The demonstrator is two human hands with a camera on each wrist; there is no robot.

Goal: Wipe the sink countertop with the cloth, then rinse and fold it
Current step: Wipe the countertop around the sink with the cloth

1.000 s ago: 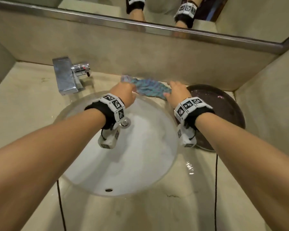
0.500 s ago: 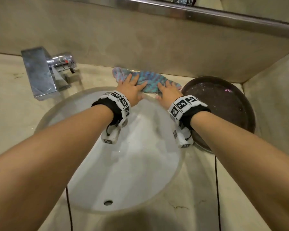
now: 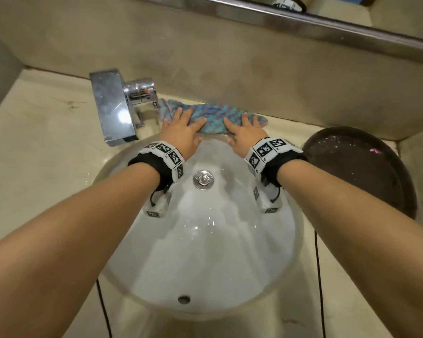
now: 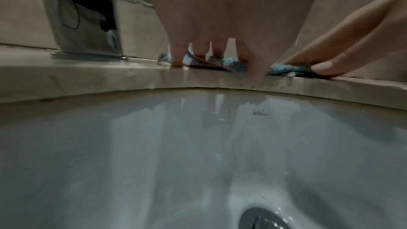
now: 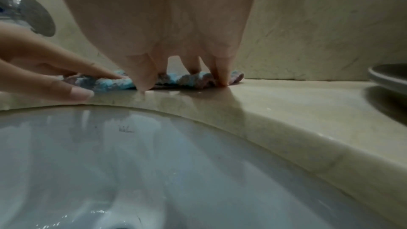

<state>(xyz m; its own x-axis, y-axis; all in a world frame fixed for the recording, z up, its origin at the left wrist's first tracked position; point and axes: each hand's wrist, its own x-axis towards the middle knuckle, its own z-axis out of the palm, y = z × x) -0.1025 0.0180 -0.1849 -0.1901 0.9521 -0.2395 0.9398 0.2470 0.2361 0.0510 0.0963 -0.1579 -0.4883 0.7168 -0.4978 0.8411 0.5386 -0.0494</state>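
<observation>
Blue-pink cloth (image 3: 213, 115) flat on the beige tabletop (image 3: 47, 147) behind the sink (image 3: 205, 252), left hand (image 3: 181, 132) and right hand (image 3: 244, 134) pressing it with straight, spread fingers, tap (image 3: 115, 106) left of the sink

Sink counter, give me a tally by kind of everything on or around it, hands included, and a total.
Hands: 2, left hand and right hand, both flat on the cloth
Cloth: 1, cloth behind the basin
Faucet: 1, faucet
Sink basin: 1, basin
Dark round tray: 1, tray
Total: 6
</observation>
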